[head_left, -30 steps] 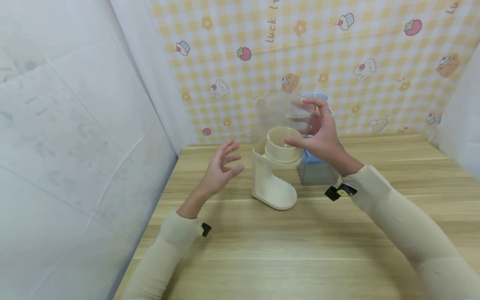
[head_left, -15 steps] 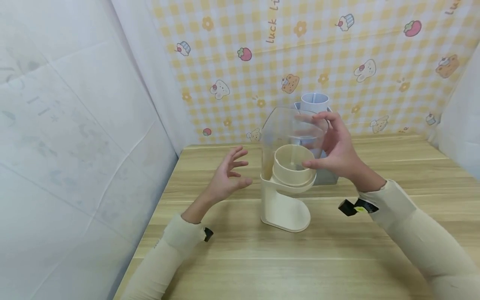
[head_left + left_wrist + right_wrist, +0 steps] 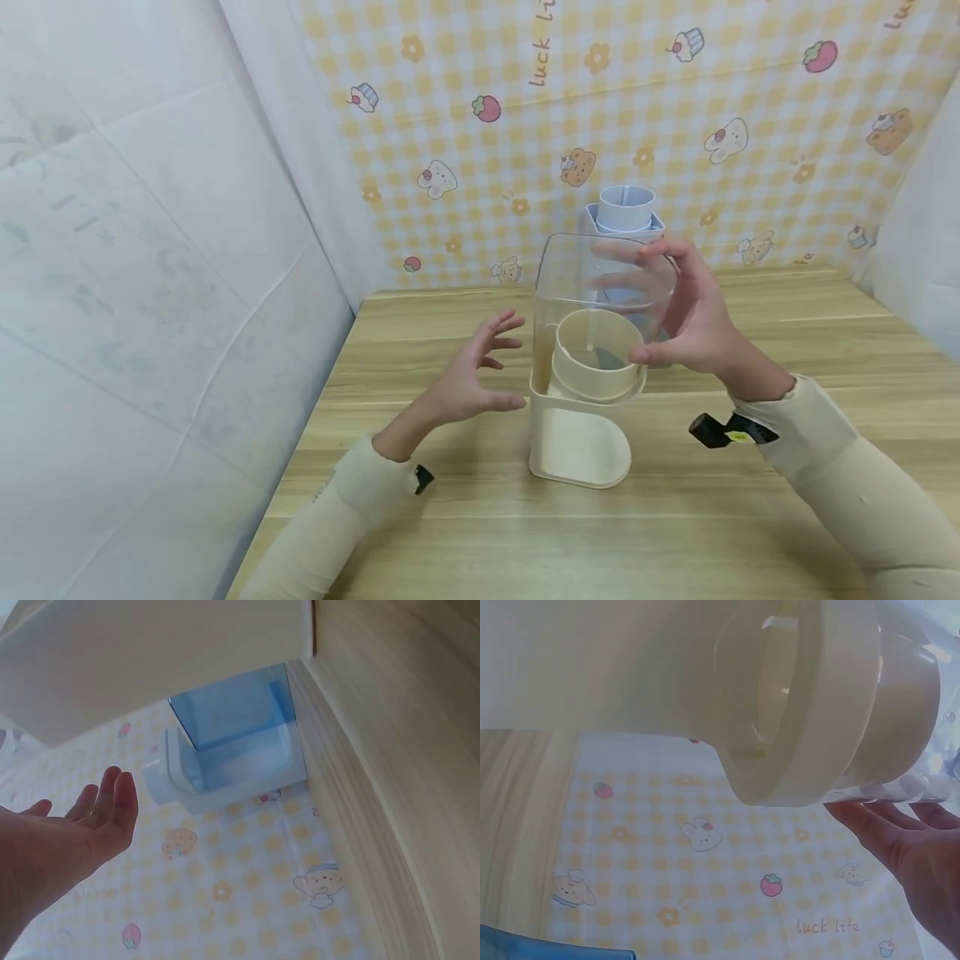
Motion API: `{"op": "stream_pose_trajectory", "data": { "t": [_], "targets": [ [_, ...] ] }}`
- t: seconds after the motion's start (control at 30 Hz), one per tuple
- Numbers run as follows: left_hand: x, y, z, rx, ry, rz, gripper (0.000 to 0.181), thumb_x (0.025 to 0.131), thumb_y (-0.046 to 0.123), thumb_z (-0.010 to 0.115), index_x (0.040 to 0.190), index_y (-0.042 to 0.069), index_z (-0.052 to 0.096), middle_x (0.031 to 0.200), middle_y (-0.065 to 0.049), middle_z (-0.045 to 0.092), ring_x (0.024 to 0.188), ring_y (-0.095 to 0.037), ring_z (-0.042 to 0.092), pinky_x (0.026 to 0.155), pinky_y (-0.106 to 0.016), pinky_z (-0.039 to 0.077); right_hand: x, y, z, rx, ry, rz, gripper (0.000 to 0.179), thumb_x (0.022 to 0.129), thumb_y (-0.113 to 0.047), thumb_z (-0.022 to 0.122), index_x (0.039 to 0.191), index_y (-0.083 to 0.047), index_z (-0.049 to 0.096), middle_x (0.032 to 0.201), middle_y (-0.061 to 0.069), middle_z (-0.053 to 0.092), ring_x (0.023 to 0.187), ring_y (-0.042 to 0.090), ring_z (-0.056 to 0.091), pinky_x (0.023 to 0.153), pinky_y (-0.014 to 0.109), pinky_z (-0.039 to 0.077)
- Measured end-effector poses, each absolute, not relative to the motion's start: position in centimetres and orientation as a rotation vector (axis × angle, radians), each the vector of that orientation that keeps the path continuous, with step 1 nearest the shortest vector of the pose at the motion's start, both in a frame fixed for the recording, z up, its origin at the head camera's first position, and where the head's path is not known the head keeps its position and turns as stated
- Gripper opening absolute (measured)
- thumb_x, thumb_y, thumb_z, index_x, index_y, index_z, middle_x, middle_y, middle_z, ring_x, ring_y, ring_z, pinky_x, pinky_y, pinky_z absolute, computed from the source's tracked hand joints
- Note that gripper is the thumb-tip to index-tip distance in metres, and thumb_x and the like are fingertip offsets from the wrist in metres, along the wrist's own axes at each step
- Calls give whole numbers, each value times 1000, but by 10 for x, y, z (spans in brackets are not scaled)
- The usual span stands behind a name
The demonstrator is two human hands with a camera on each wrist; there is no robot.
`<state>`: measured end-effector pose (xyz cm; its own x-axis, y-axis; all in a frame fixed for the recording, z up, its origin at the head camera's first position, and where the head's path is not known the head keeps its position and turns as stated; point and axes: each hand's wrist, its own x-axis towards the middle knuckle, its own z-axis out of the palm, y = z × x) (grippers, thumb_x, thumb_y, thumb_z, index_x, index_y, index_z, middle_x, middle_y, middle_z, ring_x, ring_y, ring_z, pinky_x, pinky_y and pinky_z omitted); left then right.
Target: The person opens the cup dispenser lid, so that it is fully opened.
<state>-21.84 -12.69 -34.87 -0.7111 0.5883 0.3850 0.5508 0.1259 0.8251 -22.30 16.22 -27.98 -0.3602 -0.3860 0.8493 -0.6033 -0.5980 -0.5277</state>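
Observation:
A cream stand (image 3: 581, 446) with a rounded foot and an upright cream cylinder (image 3: 597, 354) is in front of me in the head view. Around the cylinder sits a clear plastic cover (image 3: 573, 267), open at the top. My right hand (image 3: 697, 325) grips this cover from the right, thumb in front and fingers behind the clear wall. Just left of the stand, my left hand (image 3: 476, 379) is held with fingers spread, apart from it. In the right wrist view the fingers (image 3: 885, 825) touch the clear wall.
Behind the cream stand is a similar blue one (image 3: 626, 208), partly hidden; the left wrist view shows its translucent blue part (image 3: 232, 712). The wooden table (image 3: 480, 533) meets a checked cloth (image 3: 465, 225) at the back and a white sheet (image 3: 150, 333) at left.
The cream stand has come closer and slightly right, with the clear cover lower over it. My right hand moved along with it. My left hand shifted right and down, nearer the stand.

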Motion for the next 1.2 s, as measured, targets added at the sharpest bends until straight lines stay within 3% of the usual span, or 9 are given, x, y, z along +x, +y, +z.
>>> {"op": "stream_pose_trajectory", "data": {
  "t": [0.13,0.27,0.53,0.8,1.2],
  "targets": [
    [-211,-118,-350,1197,2386,1590,119,70,75,72,158,16,18,158,-9,32,134,-32,44,98,-51,43,-224,163,-281,1695,-1324,2057,82,66,4,89,131,6,38,143,34,43,117,46,58,93,51,52],
    [-204,-108,-351,1181,2387,1549,118,71,76,71,158,18,17,158,-4,31,135,-27,43,100,-52,43,-224,165,-281,1712,-1341,2043,84,69,1,88,135,4,36,144,34,41,119,46,57,94,52,51],
    [-203,-94,-358,1154,2351,1610,118,72,76,68,158,19,12,153,-7,38,137,-22,39,103,-50,41,-220,162,-286,1731,-1360,2062,95,75,0,85,150,-7,27,152,32,33,127,45,51,101,52,46],
    [-202,-92,-362,1156,2346,1642,116,70,81,66,157,21,17,144,-3,47,130,-20,44,98,-43,45,-213,155,-290,1668,-1452,2048,112,68,-19,93,151,-12,18,153,28,35,129,41,50,104,46,45],
    [-202,-86,-358,1127,2349,1598,118,69,80,68,156,24,13,147,-6,45,127,-18,45,93,-47,46,-212,152,-292,1536,-1470,2015,103,67,2,90,143,-9,21,142,29,48,121,42,57,102,46,47]
  ]
}}
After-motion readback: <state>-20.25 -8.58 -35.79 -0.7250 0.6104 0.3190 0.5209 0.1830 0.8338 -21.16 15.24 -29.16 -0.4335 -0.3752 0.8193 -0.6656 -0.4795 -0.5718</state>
